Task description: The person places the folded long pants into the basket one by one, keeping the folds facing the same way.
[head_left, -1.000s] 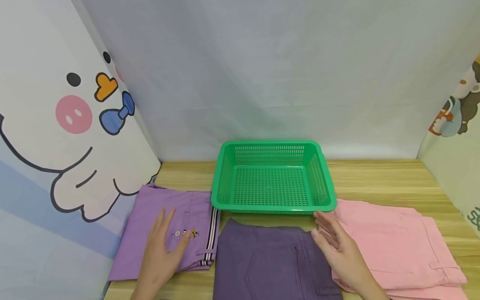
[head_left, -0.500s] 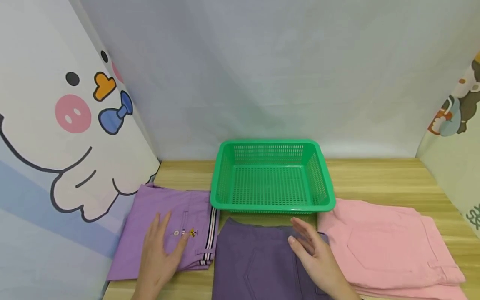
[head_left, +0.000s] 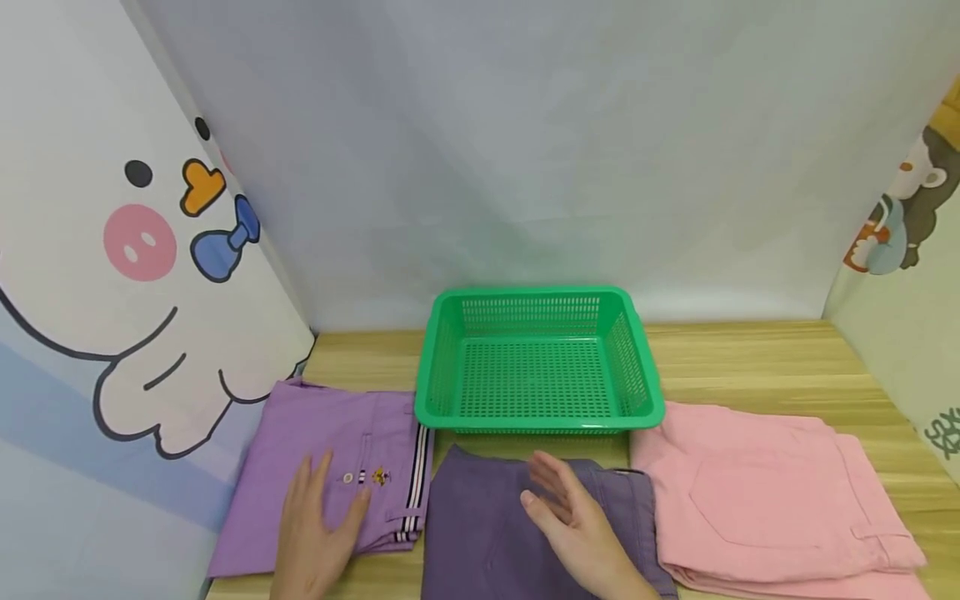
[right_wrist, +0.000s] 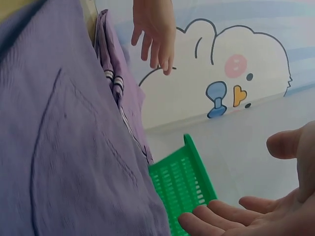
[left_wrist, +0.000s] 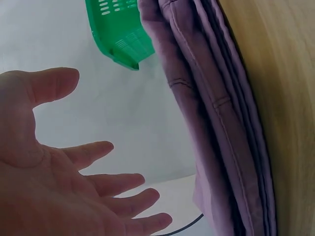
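Over lilac trousers (head_left: 351, 433) | left hand (head_left: 313, 533), fingers spread | wrist view shows clearance (head's doesn't)

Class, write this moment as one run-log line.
left hand: hovers over lilac pants; right hand: hovers over dark purple pants; both: holding nothing; green basket: behind dark purple pants; pink pants: folded, at right

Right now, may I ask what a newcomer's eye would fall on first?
Probably the bright green basket toward the back of the table. Next, nearer the viewer, a folded lilac garment at left, a dark purple garment in the middle, a pink garment at right. The large cartoon on the left wall also stands out.
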`<state>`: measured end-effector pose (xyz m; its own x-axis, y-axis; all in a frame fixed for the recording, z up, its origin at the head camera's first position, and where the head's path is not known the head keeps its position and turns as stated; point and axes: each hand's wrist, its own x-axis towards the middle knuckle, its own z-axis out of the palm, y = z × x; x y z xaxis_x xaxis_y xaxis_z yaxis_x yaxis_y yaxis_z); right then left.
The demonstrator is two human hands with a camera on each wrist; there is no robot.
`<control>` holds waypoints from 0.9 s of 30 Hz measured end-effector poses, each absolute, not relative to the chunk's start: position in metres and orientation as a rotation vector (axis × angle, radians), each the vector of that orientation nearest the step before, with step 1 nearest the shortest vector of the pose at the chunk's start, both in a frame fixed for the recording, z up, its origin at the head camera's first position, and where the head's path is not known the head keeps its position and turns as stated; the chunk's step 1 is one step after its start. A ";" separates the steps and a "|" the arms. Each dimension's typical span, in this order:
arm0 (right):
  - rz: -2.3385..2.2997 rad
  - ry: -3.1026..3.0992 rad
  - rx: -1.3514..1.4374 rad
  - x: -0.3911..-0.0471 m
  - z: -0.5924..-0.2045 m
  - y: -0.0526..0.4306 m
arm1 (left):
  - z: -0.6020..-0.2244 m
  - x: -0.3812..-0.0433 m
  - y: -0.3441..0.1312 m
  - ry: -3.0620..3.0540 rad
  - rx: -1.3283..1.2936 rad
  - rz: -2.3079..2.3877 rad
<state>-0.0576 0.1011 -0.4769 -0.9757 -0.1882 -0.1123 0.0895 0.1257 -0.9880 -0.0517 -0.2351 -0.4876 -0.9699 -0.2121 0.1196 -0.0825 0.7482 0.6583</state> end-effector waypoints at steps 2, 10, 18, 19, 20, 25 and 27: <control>-1.943 2.161 -0.129 -0.058 -0.478 0.097 | -0.488 -0.053 -0.236 -2.778 0.252 -1.026; -1.918 1.996 -0.246 -0.054 -0.486 0.073 | -0.503 -0.053 -0.240 -2.714 0.290 -1.027; -1.920 1.779 -0.177 -0.052 -0.499 0.049 | -0.520 -0.042 -0.246 -2.749 0.413 -1.014; -1.920 1.765 -0.167 -0.052 -0.499 0.047 | -0.521 -0.043 -0.246 -2.753 0.420 -1.012; -1.934 1.760 -0.174 -0.052 -0.498 0.045 | -0.521 -0.044 -0.246 -2.761 0.427 -1.013; -1.922 1.696 -0.145 -0.055 -0.498 0.037 | -0.520 -0.048 -0.246 -2.819 0.417 -0.958; -1.918 1.648 -0.118 -0.057 -0.504 0.035 | -0.521 -0.049 -0.248 -2.873 0.411 -0.889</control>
